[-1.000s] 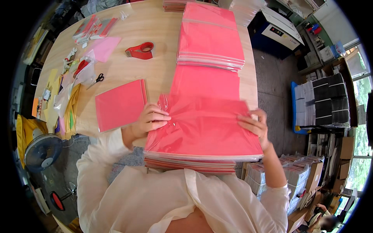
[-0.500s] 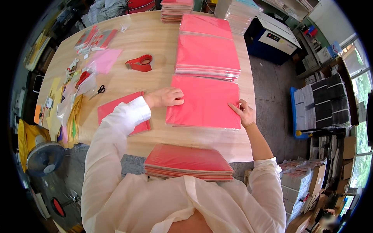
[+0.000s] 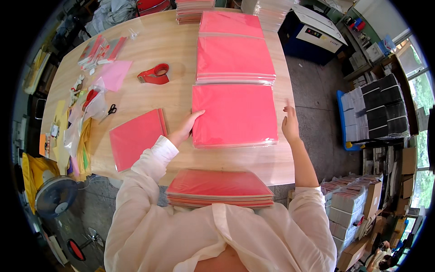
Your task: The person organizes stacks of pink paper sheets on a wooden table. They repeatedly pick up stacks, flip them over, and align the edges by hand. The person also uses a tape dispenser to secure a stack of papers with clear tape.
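Observation:
A short stack of flat pink-red packs in clear plastic sleeves [image 3: 234, 115] lies in front of me on the wooden table. At its left edge is my left hand [image 3: 185, 128], the thumb over the top pack and the other fingers along the side, partly hidden. Just off the right edge is my right hand [image 3: 291, 124], fingers stretched out, holding nothing. Taller piles of the same pink-red packs [image 3: 234, 56] stand right behind the stack. Against my body rests another pile of red packs [image 3: 219, 183]. Left of my left hand lie a few more red packs [image 3: 136, 139].
On the table [image 3: 181, 50] are a red tape dispenser [image 3: 155, 74], black-handled scissors [image 3: 111, 109], pink paper [image 3: 114, 75] and loose plastic. A blue-and-white machine [image 3: 312, 36] stands beyond the right edge. Bundled stacks [image 3: 376, 111] sit on the right; a fan [image 3: 56, 197] stands lower left.
My left hand has slid from the top of the stack to its left edge. My right hand has left the right edge and opened. The stack now lies squarer.

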The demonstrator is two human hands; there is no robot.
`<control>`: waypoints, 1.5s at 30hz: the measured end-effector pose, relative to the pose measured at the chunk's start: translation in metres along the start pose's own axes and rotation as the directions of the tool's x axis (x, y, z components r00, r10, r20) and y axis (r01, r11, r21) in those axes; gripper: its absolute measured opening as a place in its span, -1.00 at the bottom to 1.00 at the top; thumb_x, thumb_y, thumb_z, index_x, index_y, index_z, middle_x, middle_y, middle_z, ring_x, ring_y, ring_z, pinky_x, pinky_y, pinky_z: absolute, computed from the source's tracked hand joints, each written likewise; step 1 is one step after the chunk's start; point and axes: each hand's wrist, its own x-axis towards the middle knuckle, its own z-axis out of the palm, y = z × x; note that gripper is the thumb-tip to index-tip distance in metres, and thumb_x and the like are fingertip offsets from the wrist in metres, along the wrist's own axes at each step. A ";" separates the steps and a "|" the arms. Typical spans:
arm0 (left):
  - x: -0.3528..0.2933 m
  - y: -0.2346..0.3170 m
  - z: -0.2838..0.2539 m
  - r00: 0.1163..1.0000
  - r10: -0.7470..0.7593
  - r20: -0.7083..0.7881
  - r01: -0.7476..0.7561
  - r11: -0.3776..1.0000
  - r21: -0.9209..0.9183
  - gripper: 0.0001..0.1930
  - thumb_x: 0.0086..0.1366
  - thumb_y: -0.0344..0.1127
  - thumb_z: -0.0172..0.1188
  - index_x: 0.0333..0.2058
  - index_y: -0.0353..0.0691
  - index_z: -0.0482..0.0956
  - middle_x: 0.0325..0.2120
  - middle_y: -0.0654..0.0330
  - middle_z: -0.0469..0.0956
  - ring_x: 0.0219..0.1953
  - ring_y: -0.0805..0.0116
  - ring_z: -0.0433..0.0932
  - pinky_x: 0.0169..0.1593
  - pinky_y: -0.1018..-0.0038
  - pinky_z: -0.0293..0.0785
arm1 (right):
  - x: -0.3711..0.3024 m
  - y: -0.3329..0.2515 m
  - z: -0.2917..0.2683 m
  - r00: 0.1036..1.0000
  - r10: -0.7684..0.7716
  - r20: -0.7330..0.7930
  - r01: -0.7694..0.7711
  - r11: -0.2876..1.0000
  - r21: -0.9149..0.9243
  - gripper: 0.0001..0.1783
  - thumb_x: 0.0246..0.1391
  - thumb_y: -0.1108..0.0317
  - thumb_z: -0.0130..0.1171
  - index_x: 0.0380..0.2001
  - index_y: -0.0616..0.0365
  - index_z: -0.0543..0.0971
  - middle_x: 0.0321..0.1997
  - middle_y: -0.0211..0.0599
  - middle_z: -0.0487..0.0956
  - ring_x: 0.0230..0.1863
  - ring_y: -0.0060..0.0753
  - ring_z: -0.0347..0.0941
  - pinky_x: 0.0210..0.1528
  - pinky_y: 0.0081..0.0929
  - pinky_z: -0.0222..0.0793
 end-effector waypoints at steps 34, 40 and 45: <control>-0.180 0.012 -0.091 0.918 0.372 -0.140 -0.330 0.909 0.256 -0.62 0.48 -0.13 -0.03 -0.08 -0.36 0.58 -0.13 0.06 0.62 -0.01 0.29 0.56 0.11 0.36 0.41 | -0.097 -0.150 -0.020 0.939 -0.081 0.334 -0.015 0.961 0.277 -0.57 0.25 0.35 0.11 0.15 0.30 0.49 0.13 -0.16 0.57 0.20 -0.37 0.42 0.26 -0.36 0.26; -0.284 -0.039 -0.070 0.808 0.557 -0.192 -0.428 0.779 0.458 -0.56 0.48 -0.27 -0.12 -0.35 -0.45 0.68 -0.31 0.03 0.66 -0.14 0.25 0.59 0.03 0.40 0.42 | -0.137 -0.247 0.037 0.457 -0.266 0.849 0.110 0.964 0.242 -0.52 0.22 0.36 0.10 0.19 0.28 0.42 0.19 0.05 0.49 0.20 -0.02 0.43 0.24 -0.28 0.28; -0.300 -0.054 -0.038 0.767 0.586 -0.260 -0.479 0.793 0.375 -0.55 0.49 -0.28 -0.21 -0.22 -0.42 0.69 -0.20 -0.01 0.64 -0.10 0.17 0.57 0.07 0.36 0.40 | -0.133 -0.287 0.088 0.270 -0.296 0.916 0.269 0.937 0.224 -0.43 0.22 0.33 0.10 0.27 0.26 0.32 0.23 0.05 0.45 0.23 0.04 0.40 0.25 -0.28 0.28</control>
